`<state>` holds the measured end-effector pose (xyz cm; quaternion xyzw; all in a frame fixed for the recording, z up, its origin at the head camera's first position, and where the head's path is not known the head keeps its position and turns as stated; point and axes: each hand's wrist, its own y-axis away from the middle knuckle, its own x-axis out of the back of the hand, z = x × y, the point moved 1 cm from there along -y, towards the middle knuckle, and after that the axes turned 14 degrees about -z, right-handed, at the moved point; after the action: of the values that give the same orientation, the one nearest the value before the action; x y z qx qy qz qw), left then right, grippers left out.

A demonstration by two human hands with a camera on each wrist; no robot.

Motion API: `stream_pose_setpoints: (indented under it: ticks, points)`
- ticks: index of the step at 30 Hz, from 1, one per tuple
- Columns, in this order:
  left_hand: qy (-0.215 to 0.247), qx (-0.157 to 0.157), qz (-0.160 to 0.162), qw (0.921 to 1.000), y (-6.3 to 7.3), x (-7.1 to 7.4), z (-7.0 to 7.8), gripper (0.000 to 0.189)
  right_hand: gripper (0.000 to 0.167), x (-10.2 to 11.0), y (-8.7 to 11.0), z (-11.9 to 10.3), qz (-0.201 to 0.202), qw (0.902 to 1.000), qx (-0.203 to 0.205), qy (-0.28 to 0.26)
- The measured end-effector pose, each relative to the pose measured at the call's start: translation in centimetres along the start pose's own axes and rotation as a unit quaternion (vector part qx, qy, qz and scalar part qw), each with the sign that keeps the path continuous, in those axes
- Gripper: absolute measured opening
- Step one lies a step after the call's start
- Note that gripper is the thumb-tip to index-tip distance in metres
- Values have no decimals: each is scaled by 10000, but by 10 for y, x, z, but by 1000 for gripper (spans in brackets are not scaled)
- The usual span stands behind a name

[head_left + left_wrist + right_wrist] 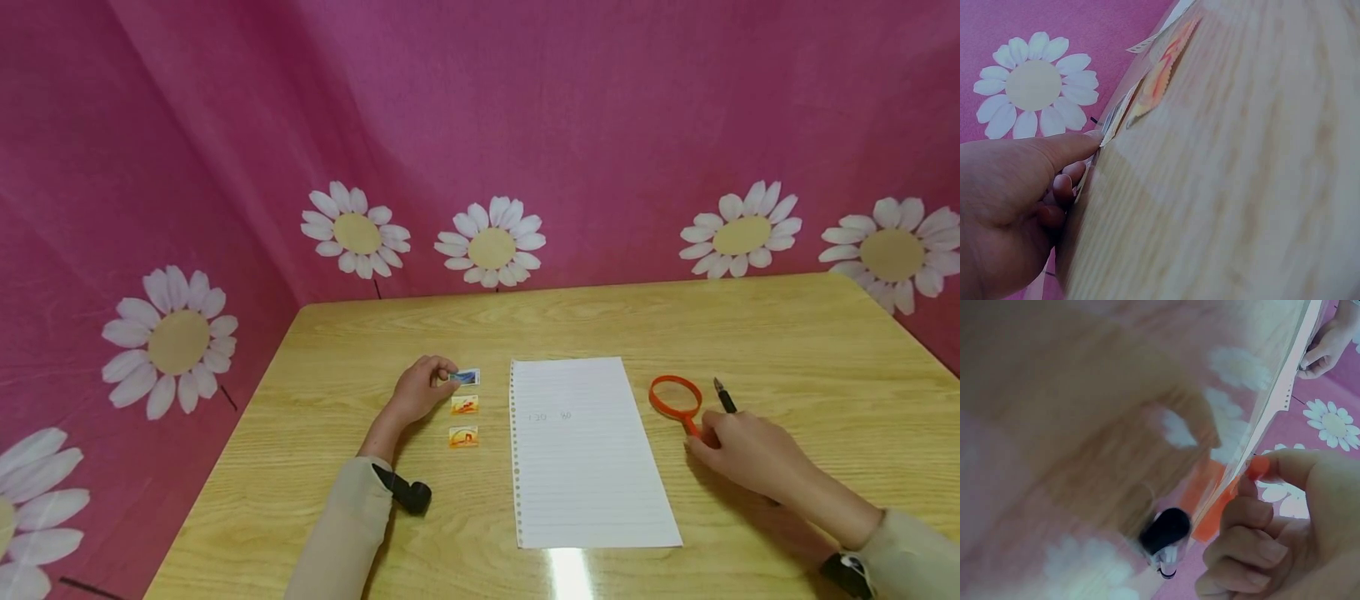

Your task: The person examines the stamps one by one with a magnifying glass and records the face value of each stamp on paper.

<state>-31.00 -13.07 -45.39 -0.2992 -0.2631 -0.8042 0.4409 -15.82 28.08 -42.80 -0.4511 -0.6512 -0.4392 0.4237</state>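
Note:
In the head view, my left hand (417,393) pinches the left edge of a blue postage stamp (467,377), thumb and forefinger at its corners. Two yellow-and-red stamps, one in the middle (465,405) and one nearest me (463,437), lie below it in a column. On the right, my right hand (757,454) holds the handle of an orange magnifying glass (691,427) between thumb and forefinger; its other fingers are curled in the right wrist view. A black fountain pen (724,398) lies under that hand, its nib showing and its middle hidden.
Between the hands lies a lined, punched sheet of paper (588,483) with faint handwritten numbers near its upper left. The wooden table (465,325) reaches back to a pink cloth (585,125) printed with daisies. Black straps sit at both cuffs.

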Motion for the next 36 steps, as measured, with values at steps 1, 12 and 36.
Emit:
stream_pose_setpoints:
  ticks: [1,12,36]
  points:
    - [2,0,5,10000,0,0,0,19,29,-1,0,0,-24,10000,20,23]
    - [62,37,90,9999,1,1,2,19,32,-3,-1,2,-234,9993,235,172]
    - [1394,38,353,9896,32,-8,4,17,15,6,-3,20,585,9926,880,-597]
